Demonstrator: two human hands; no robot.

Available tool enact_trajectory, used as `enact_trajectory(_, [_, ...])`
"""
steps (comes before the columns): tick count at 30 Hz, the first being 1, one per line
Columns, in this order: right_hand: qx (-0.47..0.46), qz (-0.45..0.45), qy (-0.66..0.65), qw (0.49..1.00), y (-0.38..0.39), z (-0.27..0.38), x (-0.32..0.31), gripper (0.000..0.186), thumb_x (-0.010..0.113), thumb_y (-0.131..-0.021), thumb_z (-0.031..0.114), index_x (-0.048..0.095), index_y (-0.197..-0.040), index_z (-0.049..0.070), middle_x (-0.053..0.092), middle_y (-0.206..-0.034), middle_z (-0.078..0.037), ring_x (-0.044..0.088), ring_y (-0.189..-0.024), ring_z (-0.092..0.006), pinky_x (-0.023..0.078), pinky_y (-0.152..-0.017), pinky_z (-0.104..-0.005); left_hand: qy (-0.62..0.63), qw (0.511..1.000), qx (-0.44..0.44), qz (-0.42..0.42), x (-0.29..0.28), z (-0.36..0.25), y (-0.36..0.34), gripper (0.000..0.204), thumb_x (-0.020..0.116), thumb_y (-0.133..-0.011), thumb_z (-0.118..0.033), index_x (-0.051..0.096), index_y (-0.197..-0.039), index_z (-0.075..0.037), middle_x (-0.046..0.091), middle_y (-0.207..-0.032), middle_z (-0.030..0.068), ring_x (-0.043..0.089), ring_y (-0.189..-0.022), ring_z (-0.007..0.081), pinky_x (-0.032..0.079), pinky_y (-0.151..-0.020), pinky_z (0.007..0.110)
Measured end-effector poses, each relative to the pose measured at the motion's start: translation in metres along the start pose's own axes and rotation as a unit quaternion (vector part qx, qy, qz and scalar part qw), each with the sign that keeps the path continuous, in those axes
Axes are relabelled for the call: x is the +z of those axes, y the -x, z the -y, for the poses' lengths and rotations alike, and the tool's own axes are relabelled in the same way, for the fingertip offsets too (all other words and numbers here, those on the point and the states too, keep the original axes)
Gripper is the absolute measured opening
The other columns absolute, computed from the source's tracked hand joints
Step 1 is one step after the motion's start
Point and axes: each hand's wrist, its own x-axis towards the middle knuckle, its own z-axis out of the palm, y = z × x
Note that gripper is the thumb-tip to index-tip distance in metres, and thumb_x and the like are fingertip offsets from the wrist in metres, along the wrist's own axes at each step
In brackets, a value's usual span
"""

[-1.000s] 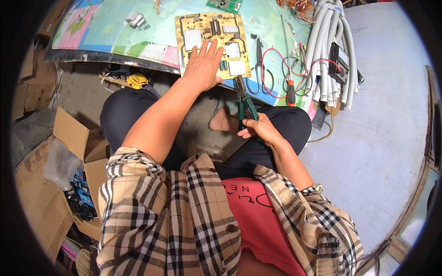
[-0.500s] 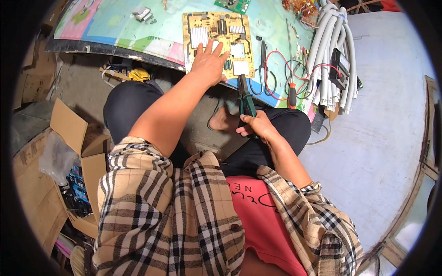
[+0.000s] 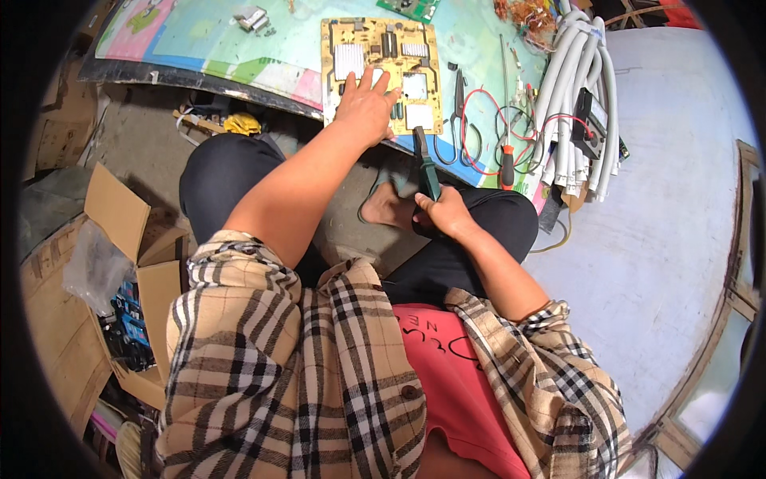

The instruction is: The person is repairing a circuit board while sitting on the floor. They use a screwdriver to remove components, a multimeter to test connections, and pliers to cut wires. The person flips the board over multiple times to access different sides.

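A yellow-tan circuit board (image 3: 381,60) with white heatsinks lies at the near edge of the printed work table (image 3: 223,56). My left hand (image 3: 365,112) rests on the board's lower left with fingers spread, pressing it. My right hand (image 3: 441,209) grips green-handled pliers (image 3: 428,180), whose dark jaws reach the board's bottom edge at the right; whether they bite on anything is too small to tell. Beside the board lie black scissors (image 3: 458,104), an orange-and-black screwdriver (image 3: 507,164), and red and black leads running to a black meter (image 3: 589,120).
A bundle of white tubes (image 3: 550,104) lies at the table's right, next to a pale surface (image 3: 638,271). A green board (image 3: 408,8), small metal parts (image 3: 250,20) and tangled copper wire (image 3: 523,20) are farther back. An open cardboard box (image 3: 155,311) stands at my left.
The pliers' handles, spread a second ago, are now closer together in my right hand. The board sits slightly higher and farther right in view, along with the surrounding table. My left hand stays on it.
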Motion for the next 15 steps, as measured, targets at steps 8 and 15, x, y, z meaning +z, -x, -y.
enact_trajectory(8, [0.085, 0.091, -0.053, 0.991, 0.013, 0.065, -0.034, 0.026, 0.057, -0.092, 0.021, 0.059, -0.089, -0.005, 0.063, -0.065, -0.01, 0.064, -0.055, -0.0171, 0.051, -0.047, -0.0286, -0.005, 1.0, -0.016, 0.006, 0.004, 0.005, 0.001, 0.08, 0.078, -0.069, -0.039, 0.043, -0.139, -0.021, 0.031, -0.149, 0.0088, 0.02, -0.14, 0.033, 0.021, -0.112, 0.051])
enact_trajectory(15, [-0.005, -0.028, 0.109, 0.994, -0.003, 0.012, -0.011, 0.033, 0.065, -0.082, 0.029, 0.063, -0.09, -0.003, 0.065, -0.08, -0.025, 0.064, -0.083, -0.0394, 0.048, -0.075, -0.0438, -0.01, 1.0, -0.007, -0.001, 0.006, 0.001, -0.001, 0.081, 0.078, -0.07, -0.04, 0.042, -0.14, -0.022, 0.03, -0.15, 0.0078, 0.019, -0.141, 0.032, 0.02, -0.112, 0.05])
